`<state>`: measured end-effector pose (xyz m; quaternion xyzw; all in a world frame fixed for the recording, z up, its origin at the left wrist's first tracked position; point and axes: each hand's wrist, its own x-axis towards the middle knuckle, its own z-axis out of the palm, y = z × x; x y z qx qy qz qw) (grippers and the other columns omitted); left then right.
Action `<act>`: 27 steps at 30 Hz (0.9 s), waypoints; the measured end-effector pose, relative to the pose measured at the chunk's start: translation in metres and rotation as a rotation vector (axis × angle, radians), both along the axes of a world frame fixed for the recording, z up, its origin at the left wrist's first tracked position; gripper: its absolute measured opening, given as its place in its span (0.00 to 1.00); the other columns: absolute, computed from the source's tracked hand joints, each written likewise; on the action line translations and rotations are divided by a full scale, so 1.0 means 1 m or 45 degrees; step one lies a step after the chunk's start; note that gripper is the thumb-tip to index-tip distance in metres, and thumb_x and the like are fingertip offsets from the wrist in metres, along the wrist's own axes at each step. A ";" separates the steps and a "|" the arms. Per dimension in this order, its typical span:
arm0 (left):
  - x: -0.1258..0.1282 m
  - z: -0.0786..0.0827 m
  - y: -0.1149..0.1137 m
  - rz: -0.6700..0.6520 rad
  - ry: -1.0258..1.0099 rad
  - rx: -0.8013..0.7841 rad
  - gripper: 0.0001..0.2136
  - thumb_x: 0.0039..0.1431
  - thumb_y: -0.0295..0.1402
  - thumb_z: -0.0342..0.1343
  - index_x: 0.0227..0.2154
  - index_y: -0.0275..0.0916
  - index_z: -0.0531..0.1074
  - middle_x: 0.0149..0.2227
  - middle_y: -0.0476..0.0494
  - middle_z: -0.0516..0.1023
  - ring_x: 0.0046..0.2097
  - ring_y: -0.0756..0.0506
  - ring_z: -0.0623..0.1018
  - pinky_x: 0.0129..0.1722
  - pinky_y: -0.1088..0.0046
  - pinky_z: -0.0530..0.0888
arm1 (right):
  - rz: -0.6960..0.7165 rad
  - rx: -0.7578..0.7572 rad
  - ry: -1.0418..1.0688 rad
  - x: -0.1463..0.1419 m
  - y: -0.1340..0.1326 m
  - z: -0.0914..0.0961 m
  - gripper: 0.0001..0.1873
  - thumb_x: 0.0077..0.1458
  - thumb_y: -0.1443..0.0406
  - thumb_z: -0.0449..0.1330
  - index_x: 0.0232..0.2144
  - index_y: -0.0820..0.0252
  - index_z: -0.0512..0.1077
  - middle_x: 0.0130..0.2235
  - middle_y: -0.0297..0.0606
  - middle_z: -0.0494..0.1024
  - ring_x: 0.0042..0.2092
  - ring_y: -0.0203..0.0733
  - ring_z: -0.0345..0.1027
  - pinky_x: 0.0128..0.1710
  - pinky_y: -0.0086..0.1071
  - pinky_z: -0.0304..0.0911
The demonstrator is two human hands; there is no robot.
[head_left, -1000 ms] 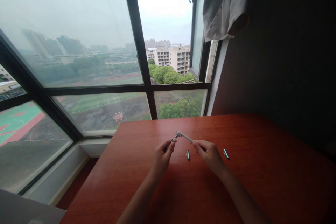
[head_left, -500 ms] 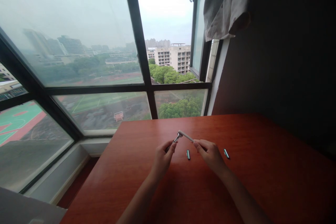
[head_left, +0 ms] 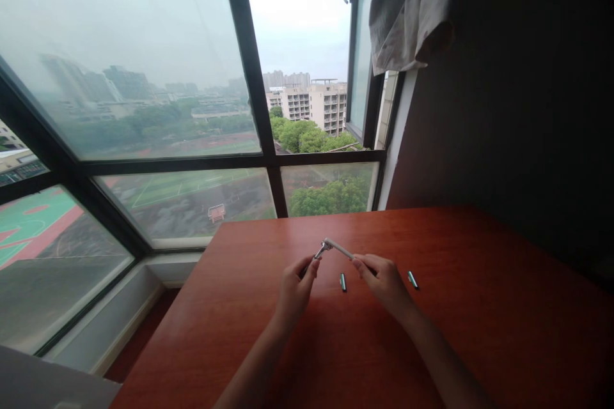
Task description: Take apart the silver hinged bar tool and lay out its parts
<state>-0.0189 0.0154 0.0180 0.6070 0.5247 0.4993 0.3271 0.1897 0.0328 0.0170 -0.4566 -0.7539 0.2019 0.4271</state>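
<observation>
My left hand (head_left: 296, 284) is closed round a razor handle (head_left: 320, 250), its shiny metal end pointing up and to the right. Between the fingers of my right hand (head_left: 382, 280) is a slim pale grey stick (head_left: 339, 248) that slants up to the left. The stick's far tip meets the razor's metal end, or lies just in front of it; I cannot tell which. On the table between my hands lies a small green and black razor cartridge (head_left: 343, 282). A second razor cartridge (head_left: 413, 280) lies to the right of my right hand.
The reddish-brown wooden table (head_left: 268, 236) reaches up to the windows. One window sash (head_left: 362, 64) stands open at the back, with a grey cloth (head_left: 407, 19) hanging beside it. A dark wall (head_left: 480, 128) borders the table on the right.
Both hands keep nearly the same pose, with the stick still at the razor's end. The whole view has shifted very slightly.
</observation>
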 end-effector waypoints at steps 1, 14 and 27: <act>0.000 0.000 0.000 0.005 0.000 0.000 0.19 0.58 0.43 0.52 0.39 0.32 0.77 0.23 0.49 0.65 0.27 0.49 0.64 0.26 0.77 0.60 | 0.000 -0.003 0.001 0.000 0.000 0.000 0.20 0.62 0.58 0.49 0.30 0.62 0.76 0.24 0.35 0.72 0.27 0.38 0.65 0.28 0.28 0.55; 0.003 0.005 -0.002 -0.042 -0.046 -0.016 0.20 0.56 0.46 0.53 0.38 0.32 0.78 0.21 0.49 0.65 0.25 0.50 0.64 0.25 0.77 0.60 | -0.003 -0.019 -0.022 0.000 0.000 0.001 0.22 0.62 0.56 0.47 0.27 0.62 0.74 0.23 0.35 0.70 0.27 0.38 0.63 0.28 0.29 0.54; 0.001 0.002 0.000 -0.009 -0.046 -0.053 0.21 0.56 0.47 0.53 0.38 0.32 0.78 0.22 0.50 0.64 0.26 0.49 0.63 0.25 0.77 0.59 | 0.006 -0.030 -0.023 -0.001 0.000 0.002 0.23 0.62 0.55 0.46 0.24 0.62 0.72 0.22 0.35 0.69 0.26 0.37 0.63 0.27 0.28 0.54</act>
